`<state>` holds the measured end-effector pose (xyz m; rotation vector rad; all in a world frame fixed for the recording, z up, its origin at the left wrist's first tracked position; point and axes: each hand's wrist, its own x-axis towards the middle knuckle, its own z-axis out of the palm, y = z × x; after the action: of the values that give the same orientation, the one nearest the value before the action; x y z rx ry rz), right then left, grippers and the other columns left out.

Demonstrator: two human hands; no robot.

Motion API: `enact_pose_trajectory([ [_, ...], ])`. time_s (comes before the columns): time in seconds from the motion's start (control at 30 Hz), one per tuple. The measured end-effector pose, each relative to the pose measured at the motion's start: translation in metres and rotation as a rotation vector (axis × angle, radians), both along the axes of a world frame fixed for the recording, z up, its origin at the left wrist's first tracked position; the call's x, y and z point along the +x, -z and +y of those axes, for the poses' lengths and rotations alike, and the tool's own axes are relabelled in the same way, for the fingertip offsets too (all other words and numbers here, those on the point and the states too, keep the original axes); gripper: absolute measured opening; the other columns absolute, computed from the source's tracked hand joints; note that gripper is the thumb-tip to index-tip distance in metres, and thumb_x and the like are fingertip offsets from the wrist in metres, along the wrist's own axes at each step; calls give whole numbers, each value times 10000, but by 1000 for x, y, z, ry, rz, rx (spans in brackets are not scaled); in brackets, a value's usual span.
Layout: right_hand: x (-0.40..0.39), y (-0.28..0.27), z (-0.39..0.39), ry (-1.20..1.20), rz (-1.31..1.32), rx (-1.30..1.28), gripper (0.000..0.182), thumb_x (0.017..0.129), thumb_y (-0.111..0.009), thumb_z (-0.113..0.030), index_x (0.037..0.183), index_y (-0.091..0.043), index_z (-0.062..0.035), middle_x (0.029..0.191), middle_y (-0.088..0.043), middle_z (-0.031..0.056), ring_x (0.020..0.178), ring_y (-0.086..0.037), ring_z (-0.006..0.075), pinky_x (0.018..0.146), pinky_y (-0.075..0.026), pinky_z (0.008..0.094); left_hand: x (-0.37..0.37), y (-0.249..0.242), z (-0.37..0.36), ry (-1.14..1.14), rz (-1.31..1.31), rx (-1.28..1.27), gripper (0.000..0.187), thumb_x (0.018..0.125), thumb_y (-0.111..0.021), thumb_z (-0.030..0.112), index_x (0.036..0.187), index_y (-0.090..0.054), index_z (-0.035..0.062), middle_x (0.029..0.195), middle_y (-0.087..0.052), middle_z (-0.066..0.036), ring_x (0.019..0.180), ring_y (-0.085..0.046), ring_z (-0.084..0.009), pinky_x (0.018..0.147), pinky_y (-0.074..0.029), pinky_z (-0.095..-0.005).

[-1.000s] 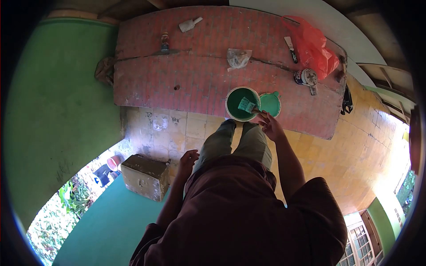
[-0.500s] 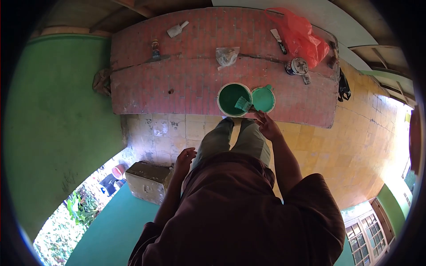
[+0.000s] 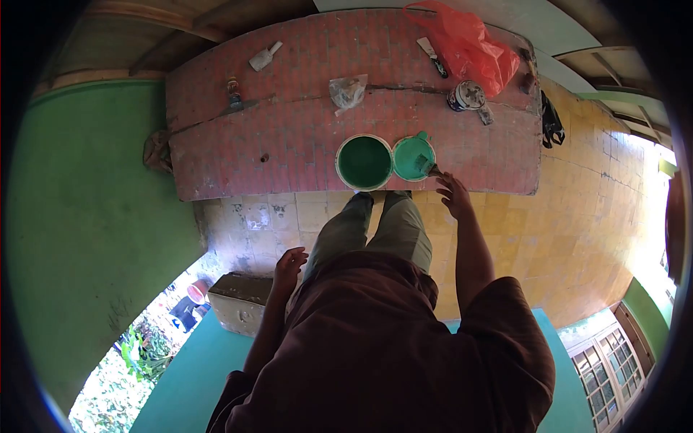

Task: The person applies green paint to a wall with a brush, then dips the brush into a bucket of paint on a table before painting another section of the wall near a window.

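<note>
My right hand (image 3: 453,196) is at the table's near edge, fingers at the handle of a paintbrush (image 3: 424,164). The brush's green-coated bristles are over a lighter green round container (image 3: 411,157), apparently touching its inside. Immediately left of it stands a larger bucket (image 3: 338,162) with dark green paint inside. By my left thigh hangs my left hand (image 3: 289,265), its fingers loosely curled and apart, with nothing visible in them.
On the red table (image 3: 231,162) lie a clear plastic bag (image 3: 348,92), a scraper (image 3: 432,58), a red plastic bag (image 3: 473,50), a paint can (image 3: 466,95), another brush (image 3: 234,95) and a white-handled tool (image 3: 265,57). A cardboard box (image 3: 238,299) sits lower left. A green wall (image 3: 94,216) stands at left.
My right hand has moved the paintbrush rightward from over the large bucket to the lighter green container. The view has shifted slightly; my left hand stays by my thigh.
</note>
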<state>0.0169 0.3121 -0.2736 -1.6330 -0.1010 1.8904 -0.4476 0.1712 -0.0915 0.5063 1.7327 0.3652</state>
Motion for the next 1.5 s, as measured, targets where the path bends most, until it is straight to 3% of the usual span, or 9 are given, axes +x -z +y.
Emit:
enact_pose_trajectory([
  [0.17, -30, 72, 10, -107, -237, -91, 440, 922, -507, -418, 1274, -484, -156, 1100, -637, 39, 684, -622, 156, 487, -380, 255, -16, 1, -22, 0, 21, -2, 364, 922, -534, 334, 1179, -559, 78, 1032, -643, -53, 946, -594, -145, 778, -437, -293],
  [0.33, -58, 112, 14, -187, -516, -16, 353, 913, -546, -332, 1178, -576, -100, 916, -665, 72, 500, -618, 163, 357, -370, 256, -21, -13, -31, -29, 106, -104, 359, 908, -558, 335, 1167, -572, 87, 1029, -635, -42, 928, -586, -134, 773, -437, -286],
  [0.63, -63, 145, 22, -143, -569, 91, 263, 901, -575, -228, 1042, -618, -11, 774, -607, 62, 506, -599, 163, 402, -509, 298, -13, -23, -26, -43, 115, -144, 354, 894, -569, 339, 1158, -586, 103, 1021, -638, -31, 923, -578, -122, 772, -426, -283],
  [0.87, -68, 136, 23, -214, -546, 109, 281, 897, -579, -253, 1057, -618, -25, 812, -612, 69, 549, -607, 167, 415, -521, 303, -5, -21, -16, -13, 142, -153, 358, 895, -568, 355, 1143, -592, 98, 1014, -644, -21, 923, -585, -125, 764, -427, -283],
  [1.07, -79, 132, 22, -422, -588, 67, 302, 898, -570, -284, 1081, -613, -47, 840, -627, 79, 554, -623, 189, 434, -530, 320, -10, -18, -18, 4, 131, -155, 344, 892, -578, 337, 1142, -591, 102, 1002, -642, -14, 917, -586, -120, 759, -428, -279],
  [1.17, -79, 127, 25, -406, -585, 49, 299, 898, -566, -285, 1072, -619, -48, 869, -641, 81, 567, -637, 206, 443, -534, 339, -13, -19, -19, 8, 132, -155, 346, 894, -573, 339, 1147, -588, 103, 1004, -640, -12, 919, -584, -120, 759, -427, -277],
  [1.27, -69, 126, 26, -378, -548, 72, 320, 901, -562, -305, 1124, -603, -79, 923, -650, 71, 593, -653, 210, 391, -477, 311, -15, -17, -22, 9, 118, -146, 352, 898, -566, 342, 1155, -583, 102, 1015, -641, -18, 919, -585, -125, 762, -428, -278],
  [1.33, -60, 107, 19, -193, -390, -50, 377, 909, -544, -368, 1193, -566, -121, 1022, -642, 60, 607, -658, 202, 379, -395, 270, -20, -14, -24, 5, 103, -138, 354, 900, -562, 341, 1160, -580, 101, 1021, -641, -22, 919, -586, -127, 765, -430, -280],
  [1.5, -25, 60, -22, -16, -118, -124, 409, 905, -530, -433, 1218, -544, -170, 1141, -612, 15, 761, -642, 176, 465, -355, 222, -39, 11, -32, -5, 28, -82, 366, 905, -551, 324, 1185, -560, 89, 1038, -643, -50, 935, -595, -153, 762, -447, -302],
])
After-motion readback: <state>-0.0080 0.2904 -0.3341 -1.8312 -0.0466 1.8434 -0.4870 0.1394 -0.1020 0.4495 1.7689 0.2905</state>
